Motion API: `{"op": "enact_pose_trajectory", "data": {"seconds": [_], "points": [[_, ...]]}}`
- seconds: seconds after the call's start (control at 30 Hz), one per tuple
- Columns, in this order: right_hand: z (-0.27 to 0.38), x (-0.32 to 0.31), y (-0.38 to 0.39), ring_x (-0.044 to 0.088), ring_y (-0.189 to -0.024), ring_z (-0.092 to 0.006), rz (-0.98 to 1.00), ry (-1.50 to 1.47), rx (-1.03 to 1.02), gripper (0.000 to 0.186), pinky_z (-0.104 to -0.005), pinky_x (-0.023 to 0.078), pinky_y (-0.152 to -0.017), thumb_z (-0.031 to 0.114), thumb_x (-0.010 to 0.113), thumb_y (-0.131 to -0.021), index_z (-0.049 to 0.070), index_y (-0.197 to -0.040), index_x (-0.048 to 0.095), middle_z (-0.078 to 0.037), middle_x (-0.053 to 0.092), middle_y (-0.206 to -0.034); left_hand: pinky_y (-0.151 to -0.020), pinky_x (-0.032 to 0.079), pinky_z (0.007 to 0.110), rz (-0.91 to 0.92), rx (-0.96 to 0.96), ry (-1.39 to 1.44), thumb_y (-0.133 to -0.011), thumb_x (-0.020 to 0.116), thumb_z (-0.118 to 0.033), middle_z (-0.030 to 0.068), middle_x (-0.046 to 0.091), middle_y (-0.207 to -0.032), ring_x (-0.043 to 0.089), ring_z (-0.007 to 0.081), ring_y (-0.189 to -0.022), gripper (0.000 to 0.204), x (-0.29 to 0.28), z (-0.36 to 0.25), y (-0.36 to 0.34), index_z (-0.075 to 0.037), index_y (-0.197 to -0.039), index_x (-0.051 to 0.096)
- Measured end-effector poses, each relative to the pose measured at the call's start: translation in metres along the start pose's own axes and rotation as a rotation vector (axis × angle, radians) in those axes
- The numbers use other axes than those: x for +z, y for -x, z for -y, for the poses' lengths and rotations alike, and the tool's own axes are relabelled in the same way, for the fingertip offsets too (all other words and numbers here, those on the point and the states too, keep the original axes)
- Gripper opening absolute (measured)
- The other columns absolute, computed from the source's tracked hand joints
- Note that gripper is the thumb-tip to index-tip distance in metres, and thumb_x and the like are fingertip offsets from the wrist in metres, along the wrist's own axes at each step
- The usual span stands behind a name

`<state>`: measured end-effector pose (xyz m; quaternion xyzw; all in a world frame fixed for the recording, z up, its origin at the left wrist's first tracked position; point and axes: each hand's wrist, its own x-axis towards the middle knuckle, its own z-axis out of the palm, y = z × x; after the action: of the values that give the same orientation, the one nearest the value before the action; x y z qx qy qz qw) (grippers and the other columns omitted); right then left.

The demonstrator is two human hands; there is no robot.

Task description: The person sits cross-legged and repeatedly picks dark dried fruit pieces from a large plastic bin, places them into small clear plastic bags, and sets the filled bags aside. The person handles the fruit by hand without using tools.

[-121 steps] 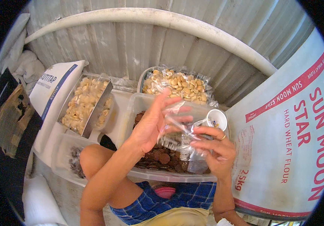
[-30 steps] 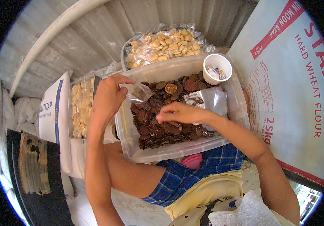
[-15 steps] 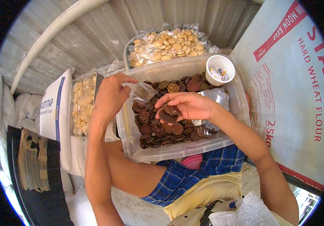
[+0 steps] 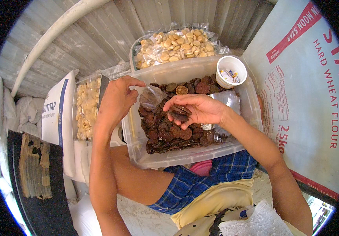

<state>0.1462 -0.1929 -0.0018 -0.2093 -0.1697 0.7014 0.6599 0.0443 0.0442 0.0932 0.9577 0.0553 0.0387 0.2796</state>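
Note:
A translucent plastic bin (image 4: pixel 153 162) rests across my legs, holding a pile of dark brown round cookies (image 4: pixel 163 135). Over its left side, my left hand (image 4: pixel 117 98) pinches the edge of a small clear plastic bag (image 4: pixel 152 98) between thumb and index finger. The bag's mouth faces the right. My right hand (image 4: pixel 203 110) is above the middle of the pile with a few dark cookies (image 4: pixel 179 113) bunched in its curled fingers, just right of the bag and apart from it.
A white cup (image 4: pixel 224 84) with small packets stands at the bin's far right corner, near a silver foil sheet (image 4: pixel 232 103). Bagged pale round cookies (image 4: pixel 189 45) lie behind the bin. More fill a clear-sided box (image 4: pixel 86 106) at the left. A large pale blue sack (image 4: pixel 299 129) stands right.
The clear bag has puffed out wider. My right hand's fingers have gathered the cookies into a tighter stack. My left hand has stayed nearly still.

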Motion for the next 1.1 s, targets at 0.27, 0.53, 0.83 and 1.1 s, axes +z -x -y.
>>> {"op": "enact_pose_trajectory", "data": {"seconds": [0.27,0.53,0.83,1.1], "points": [[-0.006,0.015,0.002,0.062,-0.1,-0.0322,-0.283,1.586,-0.112,0.03,-0.0417,0.049,-0.086,0.03,0.071,-0.086,0.004,-0.098,0.063,-0.014,0.065,-0.099,-0.06,0.054,0.031,0.022,-0.032,0.045,-0.08,0.054,0.004,0.0124,0.069,-0.088,0.064,0.0172,-0.063,0.031,0.001,-0.003,0.002,-0.003,-0.104,0.072],[-0.042,-0.004,0.003,0.062,-0.096,-0.0403,-0.156,2.061,-0.014,0.03,-0.0521,0.051,-0.077,0.02,0.079,-0.069,0.004,-0.09,0.063,-0.019,0.063,-0.1,-0.071,0.053,0.038,0.061,-0.114,0.034,-0.076,0.06,0.002,0.0204,0.068,-0.077,0.069,0.0265,-0.068,0.029,-0.001,-0.011,0.0,-0.003,-0.101,0.074],[-0.043,0.008,-0.014,0.064,-0.093,-0.0344,-0.339,1.755,0.115,0.034,-0.0475,0.048,-0.074,0.019,0.08,-0.073,0.007,-0.096,0.058,-0.013,0.065,-0.096,-0.058,0.052,0.031,0.081,-0.053,-0.003,-0.077,0.053,0.004,0.0128,0.068,-0.078,0.063,0.0162,-0.06,0.032,0.003,-0.002,-0.002,-0.003,-0.102,0.073],[-0.05,0.005,-0.017,0.062,-0.096,-0.0374,-0.327,1.856,0.095,0.039,-0.0491,0.048,-0.076,0.015,0.08,-0.072,0.007,-0.101,0.055,-0.013,0.061,-0.098,-0.06,0.053,0.032,0.088,-0.053,-0.023,-0.077,0.053,0.003,0.0144,0.069,-0.082,0.063,0.0179,-0.06,0.033,0.001,-0.005,-0.002,-0.002,-0.103,0.073]]}}
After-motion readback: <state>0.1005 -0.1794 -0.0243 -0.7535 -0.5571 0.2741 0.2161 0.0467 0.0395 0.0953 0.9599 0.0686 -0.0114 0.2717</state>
